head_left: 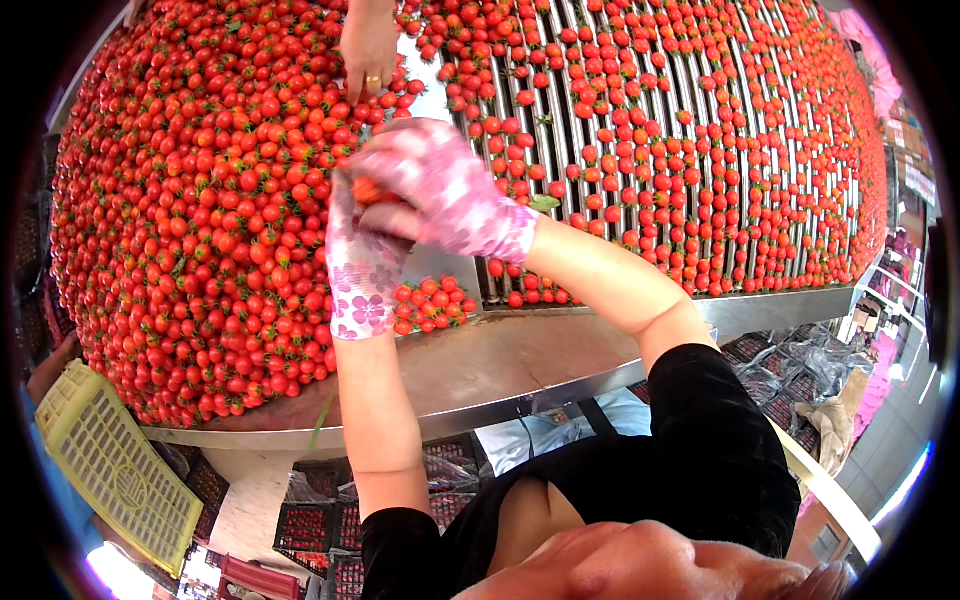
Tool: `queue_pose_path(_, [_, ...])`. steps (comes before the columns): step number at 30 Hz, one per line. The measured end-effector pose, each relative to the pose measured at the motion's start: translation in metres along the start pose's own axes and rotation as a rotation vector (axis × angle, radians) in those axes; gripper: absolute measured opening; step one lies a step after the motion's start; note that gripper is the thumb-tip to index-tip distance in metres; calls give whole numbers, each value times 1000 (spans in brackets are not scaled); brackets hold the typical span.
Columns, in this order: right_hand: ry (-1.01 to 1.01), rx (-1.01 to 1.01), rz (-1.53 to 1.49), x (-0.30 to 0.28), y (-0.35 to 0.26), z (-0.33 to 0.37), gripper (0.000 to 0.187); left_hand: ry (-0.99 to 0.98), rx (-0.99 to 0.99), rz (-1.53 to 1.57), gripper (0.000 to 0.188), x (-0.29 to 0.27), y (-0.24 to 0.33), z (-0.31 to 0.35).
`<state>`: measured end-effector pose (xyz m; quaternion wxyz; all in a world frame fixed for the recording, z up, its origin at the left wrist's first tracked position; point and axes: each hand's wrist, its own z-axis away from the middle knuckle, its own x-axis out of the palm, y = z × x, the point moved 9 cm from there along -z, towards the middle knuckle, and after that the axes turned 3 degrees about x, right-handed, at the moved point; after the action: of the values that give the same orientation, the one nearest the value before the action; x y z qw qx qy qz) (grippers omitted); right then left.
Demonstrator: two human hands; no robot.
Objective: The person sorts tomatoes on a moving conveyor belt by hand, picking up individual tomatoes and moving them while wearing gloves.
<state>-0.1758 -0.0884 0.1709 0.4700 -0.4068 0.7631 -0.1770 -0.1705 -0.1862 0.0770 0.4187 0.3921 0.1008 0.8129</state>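
We have both gloved hands together at the middle of the sorting table (480, 385), just above its bare metal patch. Our left hand (362, 265), in a white glove with purple flowers, curls its fingers up around a red cherry tomato (368, 190), and our right hand (440, 185), in a pink patterned glove, folds over it from 2 o'clock, fingers closed narrow on the same fruit, so both hands pinch it between them. How the fingertips sit on it we cannot tell, as the right glove covers most of it.

At 9 o'clock lies the big heap of tomatoes (190, 230), many with green stems on. At 1 to 3 o'clock the metal rollers (700, 150) carry tomatoes in neat rows. A small cluster of tomatoes (430, 305) sits just below our hands at 6 o'clock. At 12 o'clock another person's bare hand (368, 50), with a ring, rests on the heap.

Judging by this, a good share is already spread on the rollers, while the heap to the left looks barely dented, so most of the sorting seems left to do.

A yellow crate (115, 465) leans at 8 o'clock, and trays of tomatoes (315, 525) stand under the table at 6 o'clock
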Motion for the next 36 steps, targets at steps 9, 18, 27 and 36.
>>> queue_pose_path(9, [-88,235,468,20,207,17,17,-173,43,412,29,-30,26,-12])
queue_pose_path(18, [-673,773,889,-15,329,68,21,-130,65,387,30,-41,24,-16])
queue_pose_path(27, [-152,253,-183,6,78,3,25,49,27,325,41,-34,9,-13])
queue_pose_path(36, [-83,115,286,28,190,-57,31,-411,31,622,31,-16,20,-5])
